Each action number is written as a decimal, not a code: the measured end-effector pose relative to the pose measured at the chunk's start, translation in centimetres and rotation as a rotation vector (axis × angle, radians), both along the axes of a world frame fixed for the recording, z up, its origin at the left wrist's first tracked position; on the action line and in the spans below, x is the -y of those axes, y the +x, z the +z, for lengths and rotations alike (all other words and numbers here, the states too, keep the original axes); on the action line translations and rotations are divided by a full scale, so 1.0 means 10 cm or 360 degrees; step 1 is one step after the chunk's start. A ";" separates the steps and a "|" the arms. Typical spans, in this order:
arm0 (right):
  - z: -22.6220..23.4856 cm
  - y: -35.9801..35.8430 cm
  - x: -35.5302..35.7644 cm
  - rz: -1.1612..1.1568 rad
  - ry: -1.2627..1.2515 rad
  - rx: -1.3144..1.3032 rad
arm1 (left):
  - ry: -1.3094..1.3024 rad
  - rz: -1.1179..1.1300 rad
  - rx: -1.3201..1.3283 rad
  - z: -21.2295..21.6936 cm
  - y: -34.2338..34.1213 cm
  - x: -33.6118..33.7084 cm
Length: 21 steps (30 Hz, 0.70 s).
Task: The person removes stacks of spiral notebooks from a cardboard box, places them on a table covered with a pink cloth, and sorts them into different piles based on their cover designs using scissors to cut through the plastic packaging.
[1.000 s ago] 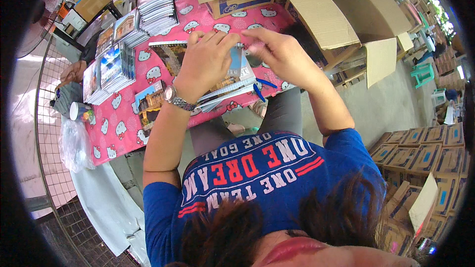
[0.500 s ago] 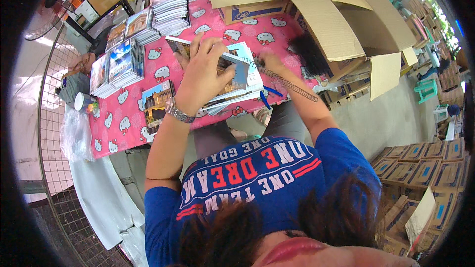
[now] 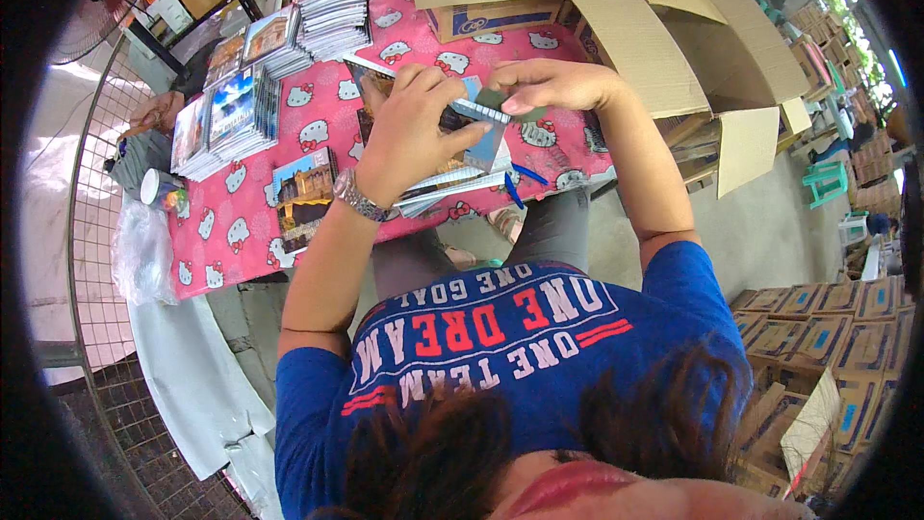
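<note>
A: What are the two hands on?

B: The left hand (image 3: 409,140) lies over a slim disc case (image 3: 478,130) with its fingers curled down on the case's near edge, pinning it to a loose pile of flat sleeves (image 3: 448,188) at the front of the counter (image 3: 231,221). The right hand (image 3: 553,85) has its fingers pinched shut on the case's far end, just above the pile.

A: How should that be handled?

B: I'd judge it best to keep the left palm flat so the pile does not fan out, and let the right fingers work only the thin edge. Hard plastic like that looks slippery and may crack if bent.

A: And the rest?

B: The cloth is pink, printed with white cartoon cats, and hangs soft over the counter's front. Neat stacks of cases (image 3: 332,0) stand at the far left, glossy and square. A blue pen (image 3: 513,188) lies by the pile. An open cardboard box (image 3: 674,48), matte brown with its flaps splayed, sits to the right.
</note>
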State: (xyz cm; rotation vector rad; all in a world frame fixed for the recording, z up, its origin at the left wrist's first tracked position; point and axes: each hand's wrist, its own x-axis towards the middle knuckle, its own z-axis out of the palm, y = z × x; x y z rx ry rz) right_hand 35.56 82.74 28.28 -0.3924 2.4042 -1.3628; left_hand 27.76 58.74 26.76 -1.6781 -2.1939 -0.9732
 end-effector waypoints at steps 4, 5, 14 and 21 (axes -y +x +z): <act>-0.02 0.04 -0.01 0.0013 -0.0691 -0.0010 | 0.0045 0.0024 -0.0062 -0.04 0.01 0.04; -0.01 0.02 -0.02 0.0081 -0.0588 -0.0015 | 0.0043 0.0002 -0.0024 -0.03 0.00 0.02; 0.09 0.00 0.02 -0.0029 -0.0136 -0.0260 | 0.0040 -0.0040 0.0041 0.01 -0.01 0.03; 0.08 -0.02 0.07 0.0060 -0.0384 -0.0362 | 0.0105 -0.0016 0.0059 -0.02 0.01 0.01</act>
